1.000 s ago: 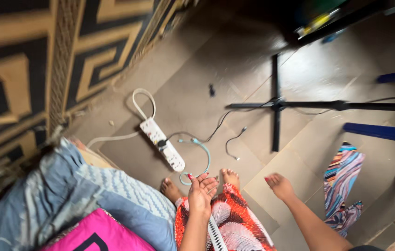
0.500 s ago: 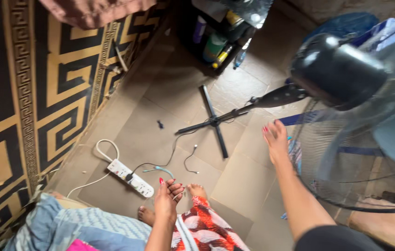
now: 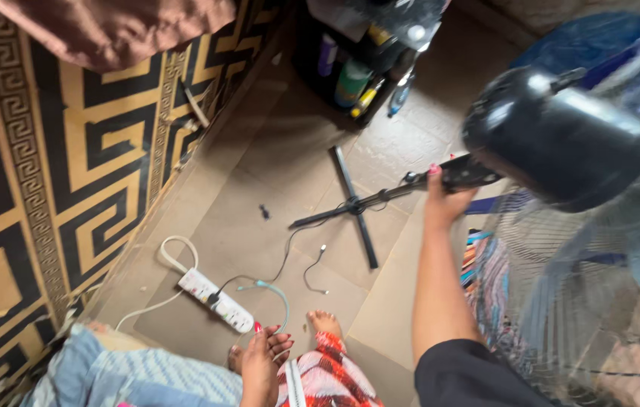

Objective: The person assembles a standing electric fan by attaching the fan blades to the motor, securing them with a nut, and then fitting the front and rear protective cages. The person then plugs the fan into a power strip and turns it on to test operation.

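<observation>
Nearest the camera, the left hand [image 3: 263,360] hangs low at the bottom edge with its fingers curled loosely inward; it holds nothing. It sits above an orange-red and white patterned garment [image 3: 327,377] and two bare feet [image 3: 323,322] on the floor. Just beyond the fingers lies a white rectangular plastic power strip [image 3: 214,299] with a white cord looped behind it; a pale teal cable [image 3: 274,292] curves beside it. A thin black cable [image 3: 314,271] lies loose on the brown tiled floor [image 3: 259,188].

To the right, the right hand [image 3: 440,197] is extended forward and closed around the black pole of the standing fan [image 3: 387,194], just below the motor housing. The fan's black rounded motor housing [image 3: 561,139] and its wire grille [image 3: 591,294] fill the right side, close to the camera. The pole runs down and away to a black cross-shaped base [image 3: 350,205] resting on the floor, well apart from the power strip.

Farthest off, a dark low shelf with bottles [image 3: 357,75] stands against the far end. A black and gold geometric-patterned wall [image 3: 56,151] runs along the left.
</observation>
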